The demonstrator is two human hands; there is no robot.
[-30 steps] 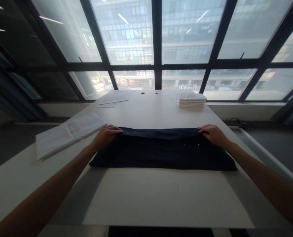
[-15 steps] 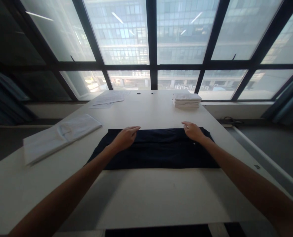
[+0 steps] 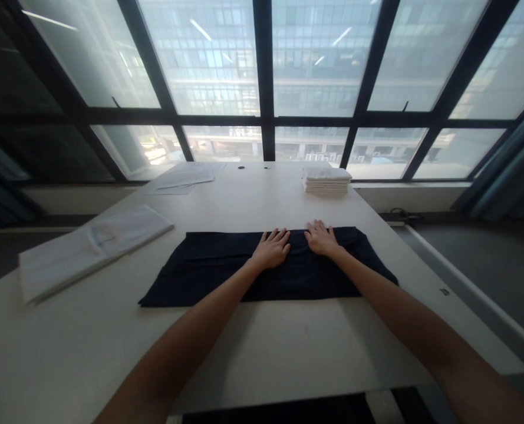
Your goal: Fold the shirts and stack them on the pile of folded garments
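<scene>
Dark cloth (image 3: 217, 268) flat on counter (image 3: 288, 347), twelve o'clock from me. Left hand (image 3: 271, 250) and right hand (image 3: 322, 238) spread on its far side, near mid-length. Best: light, even palms, stroke creases toward nine and three, edges square. White stack (image 3: 326, 179) at one.

Passage ran up the middle, obstacles on both sides

Beyond the folded, dark navy cloth (image 3: 213, 259), smooth white tabletop (image 3: 244, 206) lay open between loose white sheets (image 3: 182, 178), left, and a stack of folded white pieces (image 3: 326, 180), right; a flat, whitish rectangular bundle (image 3: 94, 250) blocked the near left; over the cloth, the left hand (image 3: 273, 248) and right hand (image 3: 321, 238) left a narrow gap.
</scene>
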